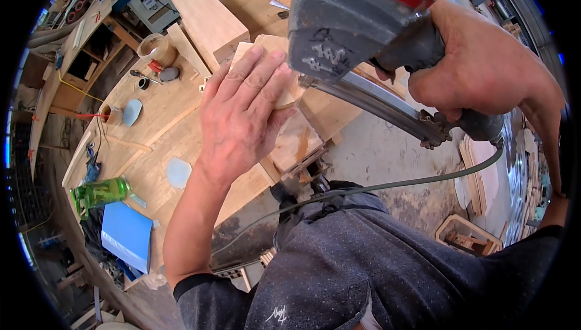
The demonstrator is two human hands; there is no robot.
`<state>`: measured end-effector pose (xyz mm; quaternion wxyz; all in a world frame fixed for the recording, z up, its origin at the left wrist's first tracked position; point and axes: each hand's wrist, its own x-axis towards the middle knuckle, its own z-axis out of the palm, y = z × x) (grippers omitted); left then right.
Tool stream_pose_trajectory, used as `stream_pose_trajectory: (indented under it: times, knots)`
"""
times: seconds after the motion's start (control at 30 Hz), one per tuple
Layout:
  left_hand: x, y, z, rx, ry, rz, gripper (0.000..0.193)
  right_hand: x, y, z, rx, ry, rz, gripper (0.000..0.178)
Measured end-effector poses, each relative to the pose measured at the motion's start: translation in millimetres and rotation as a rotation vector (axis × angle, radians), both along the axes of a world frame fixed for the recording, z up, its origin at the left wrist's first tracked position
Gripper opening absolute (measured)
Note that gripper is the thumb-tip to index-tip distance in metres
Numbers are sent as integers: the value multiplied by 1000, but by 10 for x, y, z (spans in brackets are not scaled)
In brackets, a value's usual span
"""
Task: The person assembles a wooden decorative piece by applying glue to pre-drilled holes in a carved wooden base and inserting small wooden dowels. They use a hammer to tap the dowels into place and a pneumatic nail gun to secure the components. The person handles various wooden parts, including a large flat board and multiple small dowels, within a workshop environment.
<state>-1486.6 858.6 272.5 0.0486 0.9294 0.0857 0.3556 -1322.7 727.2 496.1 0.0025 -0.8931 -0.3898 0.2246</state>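
Observation:
My right hand (481,60) is wrapped around the black handle of a pneumatic nail gun (345,24), a bulky grey tool with a long metal magazine (375,106). The gun's nose is beside a pale wooden piece (295,92), but the gun's body hides whether it touches. Stretched across the top of that piece, the fingers of my left hand (242,109) hold it, with the thumb at its near edge. Just below are pale wood blocks (296,142) at the workbench edge. A green air hose (423,180) runs from the gun's handle across my front.
On the workbench (160,130) lie a long wooden block (209,18), a tub (158,49), a green bottle (100,194) and a blue folder (127,233). Stacked wood pieces (481,172) and a bin with offcuts (469,236) stand at the right.

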Motion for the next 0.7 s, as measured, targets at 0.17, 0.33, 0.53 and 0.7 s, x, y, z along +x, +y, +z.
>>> stream_pose_trajectory:
  times: [0.17,0.33,0.53,0.7]
  knots:
    - [-25,0,23,5,2,3,51,174,-4,9,-92,111,155,55]
    - [-50,-33,91,15,27,21,53,181,-163,-58,31,159,278,22]
    - [-107,-28,84,-54,23,9,79,83,-233,-52,112,238,204,36]
    - [-117,-71,67,-161,-31,-11,102,-57,-196,-39,83,270,255,26]
